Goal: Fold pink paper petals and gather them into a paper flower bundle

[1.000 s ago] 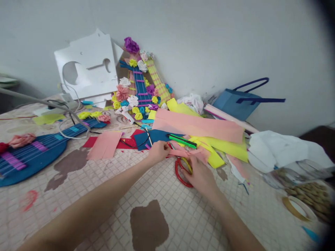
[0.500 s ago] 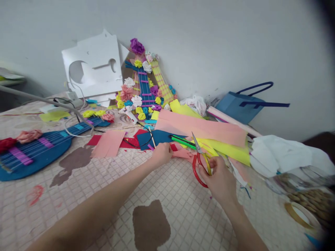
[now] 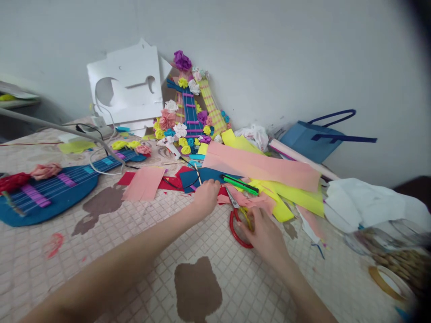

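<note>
My right hand (image 3: 264, 232) grips red-and-yellow-handled scissors (image 3: 238, 215), blades pointing up-left toward a small pink paper strip (image 3: 251, 201) lying on the table. My left hand (image 3: 206, 196) is closed, pinching the near end of that pink strip beside a dark blue paper piece (image 3: 202, 175). A green marker (image 3: 240, 184) lies just beyond both hands. Large pink (image 3: 262, 163) and yellow (image 3: 296, 190) paper sheets spread behind.
A blue paper guitar (image 3: 47, 193) lies at the left with cables across it. Against the wall stand a flower-decorated craft (image 3: 188, 112), a white cut-out board (image 3: 129, 87) and a blue bag (image 3: 311, 139). White paper (image 3: 367, 202) and a tape roll (image 3: 387, 278) sit right.
My right hand lifted the scissors upright half a second ago, then brought them back down and left, blades now at the pink strip. My left hand stayed put.
</note>
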Demonstrator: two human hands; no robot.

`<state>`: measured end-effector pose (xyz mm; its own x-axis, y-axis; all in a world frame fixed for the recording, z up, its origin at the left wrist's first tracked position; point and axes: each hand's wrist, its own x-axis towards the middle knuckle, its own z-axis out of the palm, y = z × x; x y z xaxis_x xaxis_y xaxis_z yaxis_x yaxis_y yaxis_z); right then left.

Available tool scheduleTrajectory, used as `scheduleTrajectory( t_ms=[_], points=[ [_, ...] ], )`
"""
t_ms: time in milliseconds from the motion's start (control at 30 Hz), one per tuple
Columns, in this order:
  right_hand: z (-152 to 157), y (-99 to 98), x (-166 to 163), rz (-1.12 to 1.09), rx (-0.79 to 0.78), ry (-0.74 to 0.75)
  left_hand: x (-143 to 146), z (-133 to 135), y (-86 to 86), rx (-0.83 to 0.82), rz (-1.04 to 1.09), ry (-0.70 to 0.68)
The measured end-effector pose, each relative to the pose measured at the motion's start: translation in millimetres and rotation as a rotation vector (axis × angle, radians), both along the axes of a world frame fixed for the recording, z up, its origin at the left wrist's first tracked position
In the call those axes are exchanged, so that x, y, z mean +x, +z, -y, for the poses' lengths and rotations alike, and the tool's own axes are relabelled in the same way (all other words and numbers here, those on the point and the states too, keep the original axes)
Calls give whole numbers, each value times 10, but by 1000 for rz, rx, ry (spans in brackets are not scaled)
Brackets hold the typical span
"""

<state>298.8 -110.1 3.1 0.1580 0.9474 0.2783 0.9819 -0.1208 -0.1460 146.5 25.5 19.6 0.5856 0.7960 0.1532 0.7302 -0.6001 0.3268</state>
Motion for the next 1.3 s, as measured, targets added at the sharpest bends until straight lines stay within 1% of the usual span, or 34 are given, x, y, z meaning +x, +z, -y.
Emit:
scheduleTrajectory(
  t_ms=[67,133,233,333,433,500,567,667,833,1067,1167,1300],
  points=[
    [-48,51,-41,-51,85,45,-143,78,76,34,-10,-51],
    [-133,102,-140,-119,137,124,-339,151,126,59,-14,-99],
    [-283,160,-389,-188,116,249,-748,187,131,98,-10,-123],
    [-410,186,-705,-230,59,340,-1285,95,85,154,10,-81],
    [-494,173,-994,-260,32,409,-1824,-70,36,172,-45,-5],
    [-524,143,-1133,-281,37,459,-2090,-166,1,186,-79,39],
    [-531,97,-1216,-305,51,502,-2234,-226,-46,148,-80,-15],
    [-503,17,-1253,-343,61,544,-2251,-254,-124,136,-70,-96],
    [-445,-59,-1221,-404,46,544,-2159,-257,-178,248,-121,-112],
    [-442,-62,-1220,-448,57,563,-2141,-224,-151,190,-6,-15],
    [-442,-85,-1218,-463,58,571,-2080,-210,-172,154,9,12],
    [-438,-104,-1209,-484,58,570,-2061,-268,-223,158,52,44]
  ],
)
